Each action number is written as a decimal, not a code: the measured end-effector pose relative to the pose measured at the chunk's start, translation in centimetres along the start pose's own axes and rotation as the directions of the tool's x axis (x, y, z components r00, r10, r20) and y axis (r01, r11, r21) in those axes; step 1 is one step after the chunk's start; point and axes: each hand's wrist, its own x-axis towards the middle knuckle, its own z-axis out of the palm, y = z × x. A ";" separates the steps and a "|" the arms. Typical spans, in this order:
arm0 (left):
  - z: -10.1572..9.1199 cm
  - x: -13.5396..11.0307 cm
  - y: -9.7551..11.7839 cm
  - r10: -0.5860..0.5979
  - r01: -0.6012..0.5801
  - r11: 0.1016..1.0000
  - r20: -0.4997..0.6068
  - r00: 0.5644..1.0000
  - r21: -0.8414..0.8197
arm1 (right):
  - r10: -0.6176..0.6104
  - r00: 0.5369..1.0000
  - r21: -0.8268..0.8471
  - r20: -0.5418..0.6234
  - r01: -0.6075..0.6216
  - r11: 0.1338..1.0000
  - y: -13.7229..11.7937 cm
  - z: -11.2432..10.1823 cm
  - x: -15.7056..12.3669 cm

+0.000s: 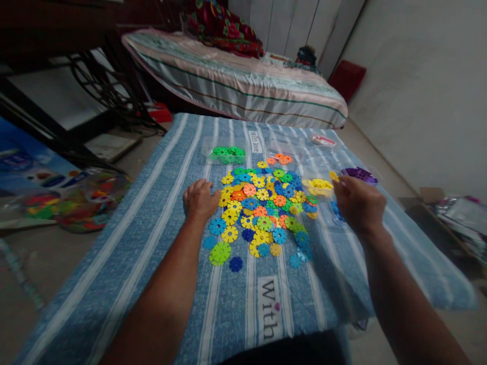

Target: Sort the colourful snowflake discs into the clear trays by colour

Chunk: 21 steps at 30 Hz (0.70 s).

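A pile of colourful notched plastic discs [262, 208] is spread over the middle of the striped cloth. My left hand [200, 200] rests flat on the cloth at the pile's left edge, fingers apart and nothing held. To the right, my right hand [359, 203] pinches a yellow notched disc [334, 176] between thumb and finger. That hand hovers beside the clear box of yellow discs [319, 186]. Behind it sits a box of purple discs [359, 175], and it partly covers some blue discs [337, 210]. Green discs [228, 154] and orange discs [280, 159] lie in clear boxes at the back.
A white and red packet [323, 141] lies at the table's back right. Beyond the table stands a bed [243, 96]. Bags of colourful pieces [91, 200] are on the left, near a dark treadle stand [102, 86]. A cardboard box [449, 228] is on the right.
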 end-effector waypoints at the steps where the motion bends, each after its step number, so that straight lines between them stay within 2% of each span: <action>1: 0.0 0.0 0.0 0.002 -0.002 1.000 0.000 1.000 0.002 | 0.009 0.999 0.028 0.039 -0.010 1.000 -0.2 0.0 -0.1; 3: 0.0 0.0 0.0 0.000 0.000 1.000 0.000 1.000 0.012 | -0.068 0.972 0.136 0.227 0.038 0.990 -1.5 -0.1 -1.5; 4: 0.0 0.0 0.0 -0.002 0.002 1.000 0.000 1.000 0.017 | -0.144 0.929 0.206 0.342 0.075 0.976 -2.4 -0.1 -2.6; 5: 0.0 0.0 0.0 -0.003 0.003 1.000 -0.001 1.000 0.019 | -0.221 0.871 0.272 0.439 0.106 0.957 -3.4 -0.2 -3.7; 7: 0.0 0.0 0.0 -0.004 0.004 1.000 -0.007 1.000 0.016 | -0.361 0.744 0.372 0.563 0.162 0.914 -5.5 -0.2 -5.9; 9: 0.1 -0.1 0.0 -0.005 0.005 1.000 -0.011 1.000 0.010 | -0.458 0.640 0.429 0.617 0.214 0.877 -7.1 -0.3 -7.6; 10: 0.1 -0.1 0.0 -0.007 0.007 1.000 -0.010 1.000 0.009 | -0.490 0.606 0.445 0.626 0.238 0.864 -7.6 -0.4 -8.1; 12: 0.0 -0.1 0.1 -0.009 0.009 1.000 -0.005 1.000 0.011 | -0.522 0.579 0.451 0.626 0.278 0.848 -8.4 -0.4 -8.7; 16: -0.1 -0.2 0.3 -0.007 0.007 1.000 0.005 1.000 0.016 | -0.529 0.554 0.424 0.644 0.317 0.848 -8.8 -0.3 -8.8; 21: -0.2 -0.2 0.3 -0.014 0.013 1.000 0.012 1.000 0.023 | -0.423 0.576 0.372 0.699 0.212 0.904 -8.8 -0.7 -8.5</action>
